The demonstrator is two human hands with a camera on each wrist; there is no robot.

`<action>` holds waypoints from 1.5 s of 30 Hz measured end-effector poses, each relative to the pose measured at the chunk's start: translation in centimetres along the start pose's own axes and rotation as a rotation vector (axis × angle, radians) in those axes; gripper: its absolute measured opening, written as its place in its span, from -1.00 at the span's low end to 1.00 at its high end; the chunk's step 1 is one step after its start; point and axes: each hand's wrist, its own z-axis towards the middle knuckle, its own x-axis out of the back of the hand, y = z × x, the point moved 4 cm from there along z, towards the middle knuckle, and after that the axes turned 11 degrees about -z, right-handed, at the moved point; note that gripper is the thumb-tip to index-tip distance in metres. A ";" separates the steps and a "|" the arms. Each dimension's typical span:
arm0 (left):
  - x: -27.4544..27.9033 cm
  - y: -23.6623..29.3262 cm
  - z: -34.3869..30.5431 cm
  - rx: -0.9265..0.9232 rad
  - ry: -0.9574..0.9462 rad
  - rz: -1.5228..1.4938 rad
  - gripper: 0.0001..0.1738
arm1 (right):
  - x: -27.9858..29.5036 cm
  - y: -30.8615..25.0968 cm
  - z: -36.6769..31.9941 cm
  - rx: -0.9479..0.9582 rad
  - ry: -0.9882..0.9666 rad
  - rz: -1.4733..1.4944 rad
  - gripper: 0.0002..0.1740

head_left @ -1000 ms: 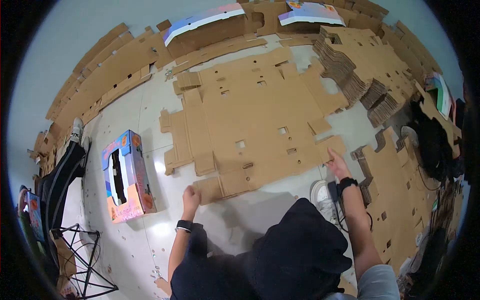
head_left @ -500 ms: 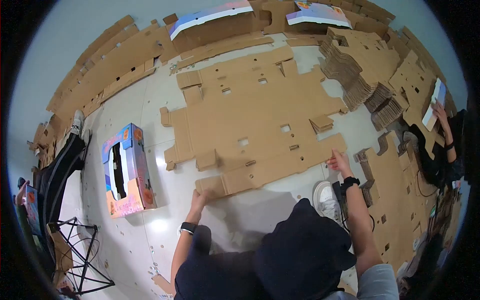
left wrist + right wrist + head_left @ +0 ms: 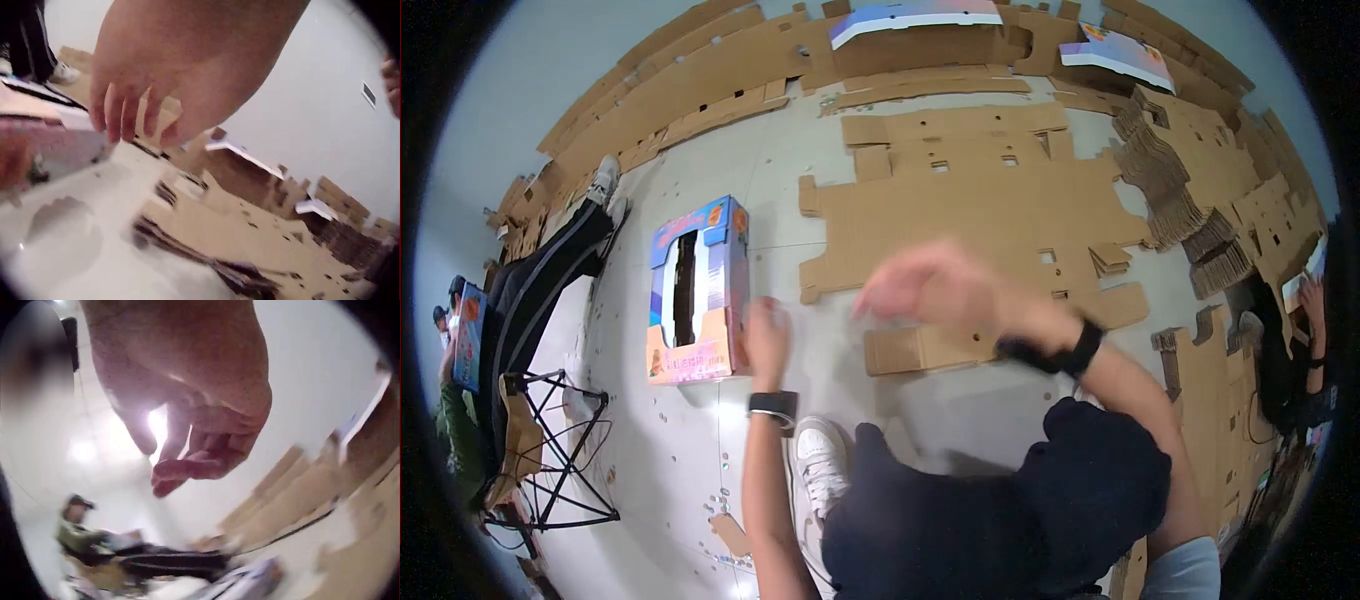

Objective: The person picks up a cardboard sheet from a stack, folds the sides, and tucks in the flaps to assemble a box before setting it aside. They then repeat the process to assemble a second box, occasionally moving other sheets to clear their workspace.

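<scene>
My left hand (image 3: 767, 340) is beside the right side of a printed carton (image 3: 718, 345), its fingertips close to the wall. That carton is blue, purple and orange, with a long cut-out in its face, and lies on the floor. In the left wrist view the fingers (image 3: 128, 119) hang loosely beside the carton (image 3: 69, 153), with nothing in them. Blurred, my right hand (image 3: 935, 285) passes over a flat, unfolded cardboard sheet (image 3: 960, 210) and hides part of it. The right wrist view shows that hand (image 3: 194, 406) with loosely curled fingers and nothing held.
Stacked cardboard blanks (image 3: 1170, 190) stand at the right, more (image 3: 1215, 420) nearer me. Cardboard strips (image 3: 690, 75) line the wall. A black wire frame (image 3: 555, 450) stands at left, by a seated person's legs (image 3: 550, 260). Another person's hand (image 3: 1312, 300) shows at the far right.
Both hands have left the near edge of the flat cardboard sheet and moved left, the left one to the printed carton. The view has turned left. The sheet lies flat on the floor.
</scene>
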 end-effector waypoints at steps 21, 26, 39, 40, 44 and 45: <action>4.8 -5.4 -8.3 0.185 -0.019 0.275 -0.42 | -8.3 4.5 -4.6 -0.234 -0.574 -0.128 -0.55; 2.0 -2.4 -8.0 0.243 0.077 -0.003 -0.55 | -6.9 7.5 -3.9 -0.001 -0.419 -0.271 -0.53; 12.1 15.0 2.9 -0.055 0.107 -0.311 -0.48 | 6.8 1.2 -7.0 0.158 0.195 -0.635 -0.68; 11.7 18.1 3.8 -0.071 0.106 -0.341 -0.48 | 7.3 -1.6 -6.3 0.231 0.249 -0.695 -0.68; 9.9 28.5 4.7 -0.145 0.051 -0.475 -0.48 | 7.8 -11.8 -6.5 0.111 0.363 -0.916 -0.65; 9.4 29.6 4.7 -0.155 0.035 -0.560 -0.49 | 7.9 -13.7 -7.6 0.082 0.527 -1.013 -0.66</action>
